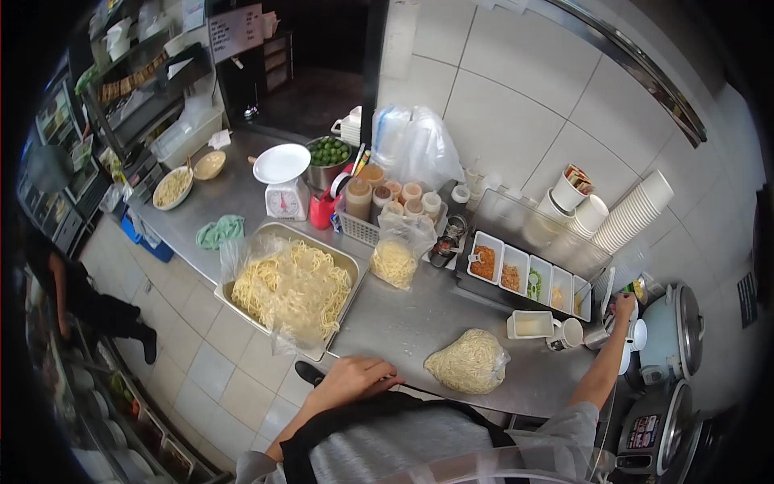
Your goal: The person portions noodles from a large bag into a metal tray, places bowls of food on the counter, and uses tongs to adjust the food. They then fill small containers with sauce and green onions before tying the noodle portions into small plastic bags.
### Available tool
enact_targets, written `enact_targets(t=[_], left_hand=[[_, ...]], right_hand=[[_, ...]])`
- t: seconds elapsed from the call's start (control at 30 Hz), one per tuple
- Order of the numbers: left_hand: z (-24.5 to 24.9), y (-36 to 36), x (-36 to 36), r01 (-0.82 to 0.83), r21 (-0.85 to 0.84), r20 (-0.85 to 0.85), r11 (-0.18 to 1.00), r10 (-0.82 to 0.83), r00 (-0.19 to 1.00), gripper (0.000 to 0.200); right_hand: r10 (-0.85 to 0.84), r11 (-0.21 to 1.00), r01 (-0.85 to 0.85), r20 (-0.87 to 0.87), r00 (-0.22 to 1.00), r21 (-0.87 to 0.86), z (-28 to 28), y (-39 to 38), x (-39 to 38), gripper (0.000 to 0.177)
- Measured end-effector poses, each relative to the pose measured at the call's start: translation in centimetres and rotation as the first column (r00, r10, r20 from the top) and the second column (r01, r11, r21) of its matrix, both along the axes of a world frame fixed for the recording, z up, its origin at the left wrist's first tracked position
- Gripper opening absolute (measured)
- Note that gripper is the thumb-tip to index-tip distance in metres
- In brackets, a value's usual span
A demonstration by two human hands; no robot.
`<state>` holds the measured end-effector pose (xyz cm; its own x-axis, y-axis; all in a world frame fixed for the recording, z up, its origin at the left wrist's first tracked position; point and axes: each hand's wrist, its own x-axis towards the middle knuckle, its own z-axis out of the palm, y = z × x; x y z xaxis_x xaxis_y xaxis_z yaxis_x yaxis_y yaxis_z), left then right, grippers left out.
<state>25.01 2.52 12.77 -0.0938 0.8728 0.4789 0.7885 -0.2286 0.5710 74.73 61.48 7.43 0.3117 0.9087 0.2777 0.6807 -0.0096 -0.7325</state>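
The left hand [359,381] is held loosely open at the near edge of the table [387,323], between the metal tray [326,345] of noodles [294,282] and the knotted bag of noodles [468,361]. The right hand [623,305] is extended to the white mugs [637,334] beyond the row of topping containers [528,274]; whether anything is gripped there cannot be told.

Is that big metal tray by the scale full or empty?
Full: yellow noodles pile up across most of the metal tray, with clear plastic draped over some.
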Motion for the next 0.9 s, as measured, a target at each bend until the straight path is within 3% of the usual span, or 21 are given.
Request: enact_targets(t=[0.07,0.17,0.2,0.27,0.3,0.33,0.37,0.43,0.47,0.5,0.57,0.6,0.67,0.7,0.77,0.8,0.83,0.9], left_hand=[[-0.3,0.1,0.5,0.029,-0.007,0.024,1.000,-0.029,0.999,0.019],[-0.4,0.3,1.2,0.091,-0.002,0.010,0.996,-0.091,0.996,0.019],[-0.5,0.3,1.2,0.104,-0.007,0.012,0.995,-0.104,0.994,0.019],[-0.5,0.2,1.2,0.129,-0.013,0.018,0.992,-0.129,0.992,0.019],[-0.5,0.2,1.3,0.137,-0.005,0.028,0.991,-0.137,0.990,0.019],[-0.5,0.0,1.1,0.144,0.002,0.033,0.990,-0.144,0.989,0.019],[-0.4,-0.2,0.9,0.150,0.007,0.035,0.989,-0.150,0.988,0.019],[-0.3,-1.0,0.0,0.154,0.004,0.047,0.988,-0.154,0.987,0.019],[-0.4,-1.5,-0.5,0.157,0.002,0.055,0.988,-0.157,0.986,0.019],[-0.4,-2.2,-0.9,0.170,-0.004,0.055,0.985,-0.170,0.984,0.019],[-0.3,-3.5,-2.4,0.159,-0.006,0.043,0.987,-0.158,0.986,0.019],[-0.1,-4.2,-3.4,0.140,-0.007,0.044,0.990,-0.139,0.989,0.019],[0.2,-6.3,-5.1,0.087,-0.026,0.052,0.996,-0.086,0.995,0.018],[0.1,-7.4,-6.0,0.040,-0.029,0.122,0.999,-0.036,0.992,0.017],[-0.5,-9.7,-8.2,-0.048,-0.035,0.258,0.998,0.056,0.965,0.016],[-0.8,-11.4,-9.4,-0.028,-0.166,0.420,0.986,0.096,0.902,0.020],[-0.5,-12.9,-10.3,-0.045,-0.150,0.570,0.988,0.123,0.812,0.025],[0.3,-15.9,-12.5,-0.085,-0.122,0.816,0.989,0.149,0.559,0.035]], right_hand=[[-0.005,0.990,-0.005,0.072,0.997,0.138,2.4,-0.9,1.4,0.020],[0.188,0.976,-0.139,-0.322,0.928,0.171,5.6,-4.8,2.6,0.021],[0.231,0.966,-0.182,-0.300,0.925,0.182,6.3,-6.3,2.8,0.026],[0.350,0.854,-0.272,-0.104,0.931,0.443,8.1,-12.4,-0.3,0.031],[0.347,0.801,-0.222,-0.127,0.929,0.557,8.4,-15.2,-2.7,0.031],[0.264,0.791,-0.229,0.021,0.964,0.567,7.5,-16.7,-3.1,0.028],[0.173,0.782,-0.238,0.165,0.971,0.577,6.3,-18.2,-3.4,0.025],[0.160,0.779,-0.379,0.427,0.890,0.499,4.1,-21.0,-4.4,0.020],[0.250,0.892,-0.356,0.351,0.902,0.280,2.8,-21.4,-3.9,0.019],[0.250,0.876,-0.393,0.435,0.865,0.278,1.6,-21.4,-3.8,0.020],[0.192,0.863,-0.322,0.337,0.922,0.389,3.0,-23.8,-6.7,0.021],[0.202,0.848,-0.252,0.156,0.967,0.465,4.6,-25.8,-9.6,0.021],[0.312,0.716,-0.288,0.077,0.947,0.636,7.9,-30.8,-16.0,0.023],[0.410,0.698,-0.294,-0.028,0.912,0.653,9.6,-34.1,-19.9,0.023],[0.653,0.476,-0.380,-0.029,0.757,0.793,11.2,-39.1,-27.5,0.026],[0.788,0.414,-0.410,-0.095,0.608,0.812,11.5,-41.8,-32.2,0.030],[0.886,0.356,-0.425,-0.156,0.436,0.832,11.7,-44.8,-37.0,0.034],[0.949,0.293,-0.613,-0.299,0.095,0.734,10.5,-50.8,-45.8,0.041]])
